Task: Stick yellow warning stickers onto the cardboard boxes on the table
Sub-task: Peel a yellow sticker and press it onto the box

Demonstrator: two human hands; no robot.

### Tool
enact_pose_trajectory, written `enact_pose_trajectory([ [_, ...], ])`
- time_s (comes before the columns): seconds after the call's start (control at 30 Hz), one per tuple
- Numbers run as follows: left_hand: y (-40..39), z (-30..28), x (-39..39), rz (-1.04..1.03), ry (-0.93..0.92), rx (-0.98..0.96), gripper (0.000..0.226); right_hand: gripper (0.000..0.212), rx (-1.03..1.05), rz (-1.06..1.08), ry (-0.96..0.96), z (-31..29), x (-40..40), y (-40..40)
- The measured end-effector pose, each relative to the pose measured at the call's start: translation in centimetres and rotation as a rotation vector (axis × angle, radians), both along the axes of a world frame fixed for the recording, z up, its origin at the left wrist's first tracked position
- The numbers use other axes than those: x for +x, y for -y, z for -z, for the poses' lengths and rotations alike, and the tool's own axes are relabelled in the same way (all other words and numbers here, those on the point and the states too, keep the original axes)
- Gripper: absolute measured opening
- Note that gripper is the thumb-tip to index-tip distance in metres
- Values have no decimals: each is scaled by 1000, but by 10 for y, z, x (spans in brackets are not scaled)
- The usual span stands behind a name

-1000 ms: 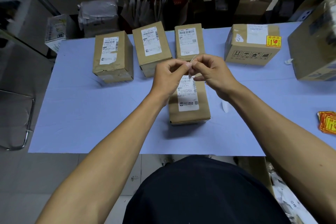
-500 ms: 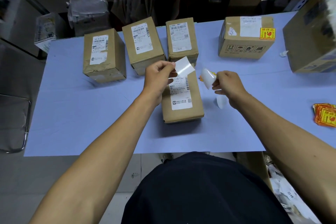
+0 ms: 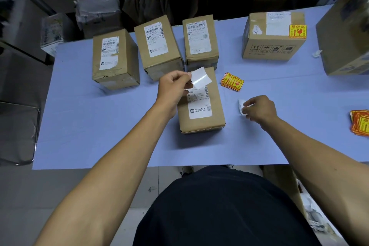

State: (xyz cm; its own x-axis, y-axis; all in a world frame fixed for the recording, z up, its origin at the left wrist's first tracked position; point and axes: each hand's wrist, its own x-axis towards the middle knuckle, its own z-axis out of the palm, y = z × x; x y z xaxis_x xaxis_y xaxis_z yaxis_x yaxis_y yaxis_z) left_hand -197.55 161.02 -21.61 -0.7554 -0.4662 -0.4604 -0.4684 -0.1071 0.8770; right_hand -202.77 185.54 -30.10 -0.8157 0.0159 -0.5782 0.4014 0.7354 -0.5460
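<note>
A small cardboard box with a white shipping label lies on the blue table in front of me. My left hand pinches a white square piece above the box's far end; I cannot tell whether it is a sticker's back or its liner. To the right of the box, my right hand pinches a small curled white paper low over the table. A few yellow warning stickers lie just right of the box.
Three more labelled boxes stand in a row behind: left, middle, right. Far right, a wider box carries a yellow sticker. A big box and a sticker stack sit at the right edge.
My hands were together over the box; they have pulled apart, the left keeping the white square above the box, the right dropping with the curled white paper to the table.
</note>
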Motion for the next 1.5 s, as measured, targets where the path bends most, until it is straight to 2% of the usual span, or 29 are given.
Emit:
enact_pose_trajectory([
  [0.17, -1, 4, -1, -22, 12, -48, 16, 27, 45, -98, -219, -25, -2, 27],
  [0.3, -12, 6, -3, -33, 9, -77, 17, 20, -145, -204, -502, -67, 0, 69],
  [0.37, -17, 4, -2, -27, 2, -32, 16, 16, -230, -281, -575, -83, 3, 85],
  [0.43, -20, 1, -2, -16, -14, 93, 14, 15, -286, -335, -546, -92, 7, 97],
  [0.53, -20, -5, -1, -49, -42, 303, 13, 16, -363, -308, -453, -96, 10, 103],
  [0.67, -13, -6, 5, -14, -57, 422, 15, 11, -460, -247, -386, -95, 10, 105],
  [0.73, -8, -6, 8, 30, -49, 472, 20, 6, -550, -140, -318, -95, 8, 106],
  [0.8, -4, -5, 10, 7, -13, 418, 20, 10, -683, 80, -145, -98, 4, 105],
  [0.87, -2, -3, 11, 8, 52, 281, 12, 11, -814, 271, 71, -102, 1, 102],
  [0.93, -3, -2, 14, 46, 83, 275, 8, 9, -886, 323, 192, -102, 1, 97],
  [1.0, -5, -2, 16, 70, 63, 307, 4, 8, -911, 321, 235, -99, 3, 95],
  [1.13, -9, -1, 15, 120, 31, 231, 13, 10, -874, 315, 208, -96, 8, 90],
  [1.3, -18, 1, 17, 167, 67, 131, 19, 10, -655, 167, -31, -89, 19, 83],
  [1.5, -22, 4, 24, 238, 97, 96, 17, 12, -599, 166, -98, -83, 33, 67],
])
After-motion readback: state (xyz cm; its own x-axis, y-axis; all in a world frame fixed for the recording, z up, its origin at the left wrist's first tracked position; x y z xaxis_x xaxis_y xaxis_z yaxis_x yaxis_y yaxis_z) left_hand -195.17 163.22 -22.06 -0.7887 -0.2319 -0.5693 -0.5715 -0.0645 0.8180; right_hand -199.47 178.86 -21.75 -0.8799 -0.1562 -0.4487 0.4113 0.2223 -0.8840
